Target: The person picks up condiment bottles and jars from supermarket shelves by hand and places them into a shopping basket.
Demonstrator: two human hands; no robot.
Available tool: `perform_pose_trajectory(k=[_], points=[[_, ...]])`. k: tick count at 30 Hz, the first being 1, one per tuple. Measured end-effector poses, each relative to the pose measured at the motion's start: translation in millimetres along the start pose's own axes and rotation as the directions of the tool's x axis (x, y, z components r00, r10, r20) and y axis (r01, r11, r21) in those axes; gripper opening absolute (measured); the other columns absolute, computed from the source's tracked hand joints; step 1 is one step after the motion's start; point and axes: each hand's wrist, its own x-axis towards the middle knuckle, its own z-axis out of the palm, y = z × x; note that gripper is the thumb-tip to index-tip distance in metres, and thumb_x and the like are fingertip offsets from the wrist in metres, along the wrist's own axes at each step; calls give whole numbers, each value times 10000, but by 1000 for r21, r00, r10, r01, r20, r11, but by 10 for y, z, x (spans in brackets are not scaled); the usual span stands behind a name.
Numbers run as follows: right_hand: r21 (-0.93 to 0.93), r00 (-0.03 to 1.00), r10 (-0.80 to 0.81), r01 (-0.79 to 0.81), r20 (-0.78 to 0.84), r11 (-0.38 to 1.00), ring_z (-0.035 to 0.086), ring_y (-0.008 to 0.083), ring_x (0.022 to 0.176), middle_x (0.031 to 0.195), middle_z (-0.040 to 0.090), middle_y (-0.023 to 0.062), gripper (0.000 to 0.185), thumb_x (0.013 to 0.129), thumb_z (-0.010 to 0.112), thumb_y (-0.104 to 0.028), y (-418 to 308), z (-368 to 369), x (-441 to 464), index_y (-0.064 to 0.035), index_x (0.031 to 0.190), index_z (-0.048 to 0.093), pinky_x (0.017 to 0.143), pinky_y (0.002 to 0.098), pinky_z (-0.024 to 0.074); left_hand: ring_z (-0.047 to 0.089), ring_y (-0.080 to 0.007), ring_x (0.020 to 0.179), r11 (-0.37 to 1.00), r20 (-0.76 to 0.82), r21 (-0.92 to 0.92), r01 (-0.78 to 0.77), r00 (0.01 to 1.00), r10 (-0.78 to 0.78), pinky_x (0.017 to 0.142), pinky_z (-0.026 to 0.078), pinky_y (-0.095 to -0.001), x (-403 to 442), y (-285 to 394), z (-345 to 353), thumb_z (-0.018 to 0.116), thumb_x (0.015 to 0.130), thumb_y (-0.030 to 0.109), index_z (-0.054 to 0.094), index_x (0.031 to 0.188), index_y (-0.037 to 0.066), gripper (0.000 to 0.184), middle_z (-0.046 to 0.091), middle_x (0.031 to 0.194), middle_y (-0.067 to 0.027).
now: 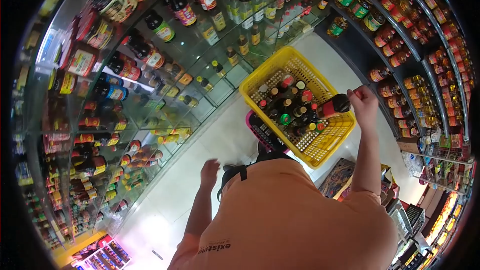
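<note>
A yellow plastic basket holds several dark bottles with red, green, yellow and tan caps. Over the basket's right side, my right hand is closed on the cap end of a dark bottle with a red label, which lies tilted with its base toward the other bottles. Down at the left, away from the basket and shelves, my left hand hangs above the floor; its fingers look curled, but what they hold, if anything, is too small to make out.
Glass shelves with many sauce bottles line the left and top. Dark shelves of oil bottles stand at the right. A pink basket sits beneath the yellow one. Boxes lie near my right elbow.
</note>
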Motion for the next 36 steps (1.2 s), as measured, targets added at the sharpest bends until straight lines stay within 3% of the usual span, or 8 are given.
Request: perform_pose_trajectory(k=[2, 3, 4, 7, 10, 18, 25, 36], points=[[233, 986, 54, -91, 159, 968, 432, 85, 572, 638, 543, -1, 254, 848, 738, -200, -323, -46, -70, -14, 755, 593, 537, 281, 363, 657, -160, 903, 994, 129, -31, -104, 986, 107, 742, 538, -276, 80, 814, 348, 636, 974, 156, 565, 1296, 60, 343, 685, 1064, -62], [328, 974, 37, -111, 224, 938, 413, 52, 540, 669, 569, -18, 229, 856, 725, -187, -572, -64, -152, -50, 747, 577, 495, 244, 330, 653, -176, 947, 918, 162, -1, -396, 906, 391, 772, 545, -287, 77, 1198, 573, 691, 943, 151, 505, 1353, 78, 456, 665, 1158, -85], [340, 971, 18, -101, 238, 935, 413, 52, 540, 669, 569, -18, 229, 856, 725, -187, -766, -54, -235, -50, 747, 577, 495, 244, 330, 636, -203, 1063, 977, 282, 55, -204, 942, 181, 867, 536, -333, 15, 1639, 659, 742, 903, 149, 456, 1407, 75, 584, 609, 1305, -109], [558, 867, 16, -334, 498, 760, 437, 39, 443, 695, 625, 14, 175, 858, 711, -175, -1147, 85, -435, -85, 804, 571, 381, 219, 297, 464, -312, 1368, 899, 418, 71, -432, 831, 366, 1107, 399, -430, -176, 2434, 927, 858, 782, 253, 337, 1511, 31, 924, 455, 1491, -191], [647, 820, -83, -380, 567, 661, 433, 45, 434, 702, 626, 13, 198, 866, 726, -199, -1398, 379, -608, -89, 821, 568, 376, 227, 287, 548, -296, 1241, 713, 323, 253, -654, 752, 575, 1039, 458, -388, -207, 2579, 947, 879, 739, 156, 354, 1498, 24, 933, 499, 1405, -187], [626, 647, -241, -468, 723, 624, 447, 80, 405, 602, 560, 26, 289, 974, 638, -314, -1855, 1038, -1221, -44, 904, 561, 390, 240, 337, 655, -172, 862, 845, 196, 113, -522, 846, 496, 808, 532, -299, -631, 1914, -6, 888, 716, 163, 613, 1288, -19, 660, 684, 1070, -104], [646, 644, -233, -532, 729, 547, 532, 103, 489, 645, 570, 24, 209, 1006, 602, -276, -2312, 1453, -2043, -76, 993, 542, 443, 239, 392, 629, -129, 973, 924, 330, -340, -173, 899, 289, 872, 506, -295, -1065, 1506, -816, 801, 817, 117, 585, 1323, -35, 570, 677, 1110, -50], [698, 748, -187, -457, 637, 551, 563, 88, 646, 883, 609, -8, 206, 1005, 616, -252, -2340, 1500, -2918, -76, 1109, 592, 558, 233, 459, 625, -116, 1028, 962, 527, -212, -175, 808, 263, 930, 491, -284, -1205, 1282, -1286, 785, 812, 14, 577, 1346, -44, 576, 684, 1152, -60]])
